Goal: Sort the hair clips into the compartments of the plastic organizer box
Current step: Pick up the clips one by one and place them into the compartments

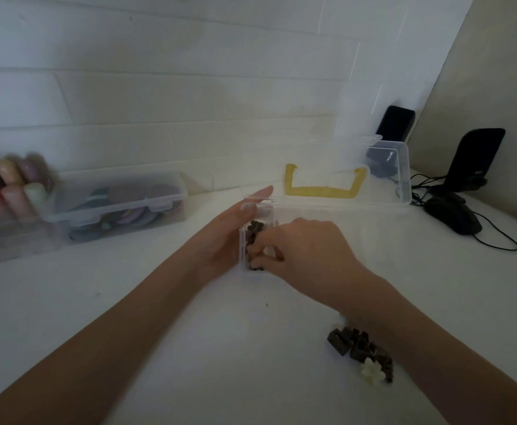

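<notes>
Dark brown hair clips (pixel 359 348), one cream clip (pixel 371 370), yellow handle (pixel 321 191), clear organizer box (pixel 401 173)

White tabletop (pixel 67 302) against white brick-pattern wall (pixel 159 72), beige side wall (pixel 496 72), dim light.

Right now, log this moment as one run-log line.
left hand: steadying small clear plastic organizer box | right hand: placing dark brown hair clips inside | loose brown clips pile: on table

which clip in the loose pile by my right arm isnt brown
The cream flower-shaped clip at the pile's near edge; the other clips there are dark brown.
</notes>
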### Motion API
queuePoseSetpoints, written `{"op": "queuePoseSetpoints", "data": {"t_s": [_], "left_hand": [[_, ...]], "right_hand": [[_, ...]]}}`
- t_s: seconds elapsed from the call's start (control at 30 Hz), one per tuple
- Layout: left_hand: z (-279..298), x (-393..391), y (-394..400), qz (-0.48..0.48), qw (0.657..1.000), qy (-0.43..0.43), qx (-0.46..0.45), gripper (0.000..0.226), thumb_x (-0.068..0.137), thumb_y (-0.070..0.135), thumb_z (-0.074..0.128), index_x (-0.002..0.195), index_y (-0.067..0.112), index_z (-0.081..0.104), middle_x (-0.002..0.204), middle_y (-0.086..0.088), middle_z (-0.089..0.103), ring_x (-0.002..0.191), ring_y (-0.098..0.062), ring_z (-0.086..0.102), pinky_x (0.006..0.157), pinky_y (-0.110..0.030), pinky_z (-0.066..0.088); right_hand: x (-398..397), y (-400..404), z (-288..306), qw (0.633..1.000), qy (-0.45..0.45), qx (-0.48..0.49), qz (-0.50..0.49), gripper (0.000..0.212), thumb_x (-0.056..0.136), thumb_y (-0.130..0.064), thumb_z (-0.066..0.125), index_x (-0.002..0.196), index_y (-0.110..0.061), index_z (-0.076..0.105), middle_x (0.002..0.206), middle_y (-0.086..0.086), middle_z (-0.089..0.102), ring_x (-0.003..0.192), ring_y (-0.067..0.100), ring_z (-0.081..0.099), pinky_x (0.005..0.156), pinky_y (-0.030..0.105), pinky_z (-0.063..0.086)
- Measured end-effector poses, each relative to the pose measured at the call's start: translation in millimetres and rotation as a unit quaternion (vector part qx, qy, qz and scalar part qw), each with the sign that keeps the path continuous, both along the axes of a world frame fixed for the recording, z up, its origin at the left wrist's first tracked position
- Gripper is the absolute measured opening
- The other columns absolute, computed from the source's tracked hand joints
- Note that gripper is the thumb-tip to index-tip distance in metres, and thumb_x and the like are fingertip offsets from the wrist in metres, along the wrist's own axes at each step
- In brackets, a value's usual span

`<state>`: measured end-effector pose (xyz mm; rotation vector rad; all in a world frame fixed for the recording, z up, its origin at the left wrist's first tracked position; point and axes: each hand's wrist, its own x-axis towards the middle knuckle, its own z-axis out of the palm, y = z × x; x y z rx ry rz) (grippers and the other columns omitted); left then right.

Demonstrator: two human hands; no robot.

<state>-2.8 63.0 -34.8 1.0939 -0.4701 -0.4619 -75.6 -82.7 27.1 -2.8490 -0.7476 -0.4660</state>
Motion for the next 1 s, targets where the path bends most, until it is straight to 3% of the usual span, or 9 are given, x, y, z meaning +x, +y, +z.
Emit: {"op": "queuePoseSetpoints", "data": {"t_s": [0.1,0.23,0.33,0.43,0.53,0.7,0.77,0.87,1.0], "left_hand": [[2,-1,0,0.007,1.000,0.000,0.001,0.074,0.067,0.052,0.074,0.133,0.028,0.053,0.135,-0.007,0.055,0.101,-0.020,0.065,0.071,-0.032,0.054],[0,0,-1,0.025,1.000,-0.004,0.011,0.078,0.066,0.052,0.075,0.135,0.024,0.050,0.139,-0.011,0.052,0.120,-0.031,0.055,0.083,-0.038,0.052],[-1,1,-2,0.022,1.000,0.006,-0.001,0.077,0.062,0.051,0.079,0.130,0.025,0.055,0.136,-0.009,0.055,0.124,-0.030,0.053,0.095,-0.047,0.047],[0,2,-2,0.029,0.999,0.006,0.017,0.067,0.056,0.055,0.081,0.118,0.034,0.065,0.127,0.000,0.063,0.120,-0.021,0.057,0.094,-0.042,0.050],[0,2,-2,0.026,0.999,0.010,0.019,0.068,0.057,0.054,0.080,0.119,0.035,0.064,0.130,-0.002,0.061,0.121,-0.024,0.057,0.095,-0.045,0.049],[-1,4,-1,0.019,1.000,0.012,0.017,0.068,0.058,0.053,0.081,0.120,0.035,0.063,0.132,-0.002,0.059,0.123,-0.026,0.055,0.099,-0.048,0.045],[-2,5,-1,0.019,1.000,0.020,0.012,0.069,0.058,0.051,0.081,0.122,0.033,0.061,0.133,-0.004,0.058,0.122,-0.027,0.055,0.097,-0.047,0.046],[-3,5,-1,0.018,0.999,0.028,0.006,0.072,0.059,0.050,0.082,0.124,0.032,0.060,0.134,-0.005,0.058,0.119,-0.028,0.057,0.090,-0.044,0.050],[-1,4,-1,0.017,0.999,0.030,0.001,0.070,0.060,0.049,0.081,0.124,0.032,0.061,0.133,-0.003,0.059,0.119,-0.026,0.058,0.088,-0.042,0.051]], "right_hand": [[3,-1,1,1.000,-0.003,-0.026,-0.004,0.025,0.092,-0.046,0.044,0.108,-0.045,0.063,0.091,-0.007,0.067,0.087,0.017,0.061,0.064,0.026,0.033],[-4,-17,0,0.995,0.059,0.083,0.006,0.028,0.090,-0.041,0.052,0.117,-0.047,0.059,0.051,-0.012,0.047,0.051,0.005,0.044,0.053,0.023,0.033],[-11,-47,1,0.978,0.091,0.185,0.028,0.021,0.082,-0.035,0.064,0.101,-0.042,0.069,0.043,-0.011,0.049,0.041,0.008,0.040,0.047,0.015,0.032],[-24,-77,2,0.963,0.146,0.219,0.054,0.009,0.076,-0.036,0.066,0.082,-0.035,0.073,0.048,-0.020,0.058,0.039,0.006,0.042,0.043,0.011,0.032],[-35,-102,-8,0.957,0.170,0.234,0.029,0.017,0.070,-0.049,0.061,0.077,-0.038,0.073,0.049,-0.006,0.060,0.038,0.011,0.042,0.045,0.016,0.036],[-36,-124,-14,0.977,0.166,0.126,-0.042,0.012,0.075,-0.032,0.071,0.082,-0.042,0.072,0.047,-0.035,0.055,0.042,0.003,0.050,0.044,0.012,0.036],[-34,-127,-14,0.980,0.163,0.100,-0.062,0.015,0.073,-0.039,0.070,0.085,-0.048,0.069,0.047,-0.042,0.051,0.046,-0.002,0.052,0.046,0.011,0.036],[-31,-131,-20,0.980,0.169,0.078,-0.066,0.022,0.068,-0.059,0.060,0.090,-0.059,0.062,0.048,-0.032,0.054,0.045,0.001,0.048,0.046,0.014,0.034],[-30,-126,-28,0.971,0.220,0.071,-0.053,0.016,0.075,-0.048,0.067,0.089,-0.056,0.066,0.059,-0.024,0.065,0.050,0.003,0.053,0.049,0.014,0.039]]}}
